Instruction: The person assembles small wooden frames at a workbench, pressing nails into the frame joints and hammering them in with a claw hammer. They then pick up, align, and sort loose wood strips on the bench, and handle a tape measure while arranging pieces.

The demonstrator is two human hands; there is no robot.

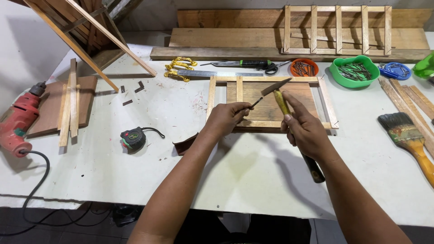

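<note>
Far left of the fingers, one red drill (18, 119) lies half cut off by the picture's edge, its black cord dropping over the rim of the white surface (253, 176). Nearer, one black tape measure (133, 138) sits left of the left hand (224, 118), whose fingers (242, 107) pinch a thin dark nail (257, 102), too small to make out clearly. Just under both hands lies one wooden frame (271, 103) of pale slats over a brown board, partly hidden by them. The right hand (305, 129) wraps closed round one hammer (289, 122) with a yellowish, black-ended handle, its dark head just right of the nail. Beyond the fingers stand three small bowls, orange (304, 68), green (355, 71) and blue (394, 70), holding nails or small parts. Right of the fingers lies one paintbrush (407, 140).
</note>
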